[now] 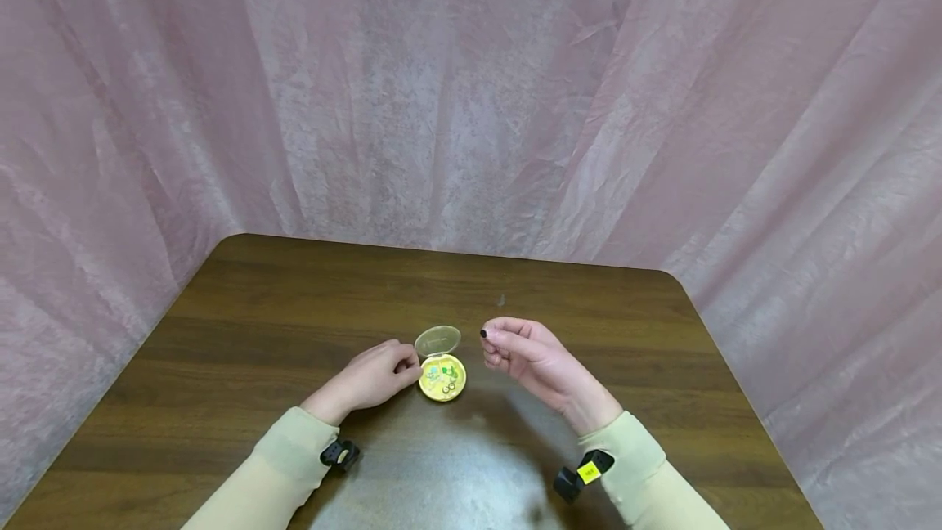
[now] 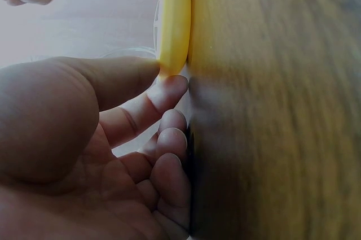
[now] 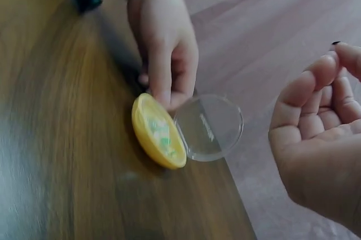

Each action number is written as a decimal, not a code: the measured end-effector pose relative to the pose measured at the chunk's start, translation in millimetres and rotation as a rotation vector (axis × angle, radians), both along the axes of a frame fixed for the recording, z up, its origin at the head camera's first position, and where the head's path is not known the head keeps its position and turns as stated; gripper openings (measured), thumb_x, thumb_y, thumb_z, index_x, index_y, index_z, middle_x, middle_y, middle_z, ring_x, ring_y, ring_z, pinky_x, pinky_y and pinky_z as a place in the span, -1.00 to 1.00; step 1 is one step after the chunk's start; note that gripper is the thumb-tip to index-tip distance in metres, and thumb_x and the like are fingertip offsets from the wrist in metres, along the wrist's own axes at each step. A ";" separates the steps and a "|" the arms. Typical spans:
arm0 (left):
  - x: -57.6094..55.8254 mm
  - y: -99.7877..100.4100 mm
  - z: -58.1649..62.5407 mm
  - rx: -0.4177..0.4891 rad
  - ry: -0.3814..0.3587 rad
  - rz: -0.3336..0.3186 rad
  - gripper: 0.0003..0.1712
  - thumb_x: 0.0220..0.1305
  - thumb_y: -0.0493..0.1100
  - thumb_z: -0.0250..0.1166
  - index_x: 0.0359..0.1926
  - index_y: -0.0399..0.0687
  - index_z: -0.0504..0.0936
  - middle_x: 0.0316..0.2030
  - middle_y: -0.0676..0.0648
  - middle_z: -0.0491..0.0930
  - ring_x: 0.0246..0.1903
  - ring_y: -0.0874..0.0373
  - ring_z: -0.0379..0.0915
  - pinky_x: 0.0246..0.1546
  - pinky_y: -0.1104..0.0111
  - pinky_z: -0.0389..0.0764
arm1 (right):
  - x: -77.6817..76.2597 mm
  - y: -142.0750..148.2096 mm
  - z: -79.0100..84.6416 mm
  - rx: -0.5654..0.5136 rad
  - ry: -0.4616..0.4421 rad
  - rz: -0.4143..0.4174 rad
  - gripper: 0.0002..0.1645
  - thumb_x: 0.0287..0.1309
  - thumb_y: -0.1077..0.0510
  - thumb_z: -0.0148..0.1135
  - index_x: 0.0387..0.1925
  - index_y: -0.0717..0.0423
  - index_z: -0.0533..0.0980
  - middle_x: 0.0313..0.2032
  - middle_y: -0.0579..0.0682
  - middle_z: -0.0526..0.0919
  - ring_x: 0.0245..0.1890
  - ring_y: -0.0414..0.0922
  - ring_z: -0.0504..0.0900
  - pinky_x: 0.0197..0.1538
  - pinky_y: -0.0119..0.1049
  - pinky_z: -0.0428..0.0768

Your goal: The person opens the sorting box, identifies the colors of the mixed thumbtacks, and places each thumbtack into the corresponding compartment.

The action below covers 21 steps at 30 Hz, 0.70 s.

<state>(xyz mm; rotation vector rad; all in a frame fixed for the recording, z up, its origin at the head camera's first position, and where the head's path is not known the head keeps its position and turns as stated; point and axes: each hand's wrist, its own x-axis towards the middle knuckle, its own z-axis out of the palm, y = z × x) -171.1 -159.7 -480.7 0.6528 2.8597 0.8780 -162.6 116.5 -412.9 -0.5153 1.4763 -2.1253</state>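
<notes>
A round yellow case lies on the table with its clear hinged lid raised. Inside it are green and pale pieces and small ring-like bits. My left hand grips the case's left edge between thumb and index finger, its other fingers curled near the tabletop. To the right of the case, my right hand is raised above the table and pinches a small black round piece between thumb and fingertip. Only a sliver of that piece shows in the right wrist view; its kind cannot be made out.
The brown wooden table has rounded far corners. Behind it hangs a pink curtain. Black wrist devices sit at both cuffs, the right one with a yellow label. A small pale mark shows beyond the right hand.
</notes>
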 end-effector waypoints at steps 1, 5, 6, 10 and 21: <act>0.3 0.0 0.3 0.003 -0.001 0.000 -0.82 0.30 -0.10 0.25 -0.46 0.17 0.51 -0.50 0.12 0.39 -0.43 0.23 0.31 -0.39 0.32 0.34 | -0.2 0.0 -1.1 0.052 0.012 -0.022 -0.88 0.36 0.20 0.15 -0.19 0.16 0.56 -0.41 -0.08 0.50 -0.39 -0.18 0.45 -0.20 -0.32 0.45; -0.3 0.1 0.9 0.007 0.000 0.001 -0.83 0.30 -0.10 0.25 -0.46 0.17 0.51 -0.50 0.12 0.39 -0.43 0.23 0.32 -0.38 0.31 0.34 | -1.3 -1.7 -4.8 0.301 0.128 -0.100 -0.79 0.28 0.10 0.28 -0.17 0.16 0.59 -0.42 -0.06 0.52 -0.39 -0.16 0.47 -0.21 -0.30 0.46; -0.6 0.1 0.9 0.007 0.001 0.001 -0.83 0.30 -0.10 0.25 -0.46 0.18 0.51 -0.50 0.13 0.39 -0.42 0.23 0.32 -0.37 0.31 0.35 | -1.6 -2.6 -5.7 0.367 0.165 -0.115 -0.77 0.26 0.07 0.30 -0.17 0.15 0.60 -0.42 -0.06 0.52 -0.39 -0.16 0.48 -0.21 -0.28 0.46; -1.4 -0.2 0.5 0.002 0.004 0.001 -0.83 0.30 -0.09 0.25 -0.46 0.19 0.52 -0.50 0.13 0.40 -0.43 0.24 0.32 -0.37 0.32 0.35 | -2.1 -8.5 -8.4 0.616 0.368 -0.152 -0.75 0.22 -0.02 0.34 -0.19 0.04 0.66 -0.37 -0.08 0.61 -0.34 -0.17 0.53 -0.20 -0.25 0.50; -0.5 -0.4 -0.4 0.003 0.017 -0.006 -0.83 0.29 -0.08 0.26 -0.46 0.18 0.51 -0.50 0.14 0.39 -0.44 0.25 0.32 -0.39 0.34 0.34 | 2.0 -39.8 -29.8 1.166 1.137 -0.241 -0.94 0.15 0.04 0.31 -0.41 -0.24 0.58 -0.45 -0.37 0.45 -0.46 -0.38 0.45 -0.38 -0.46 0.38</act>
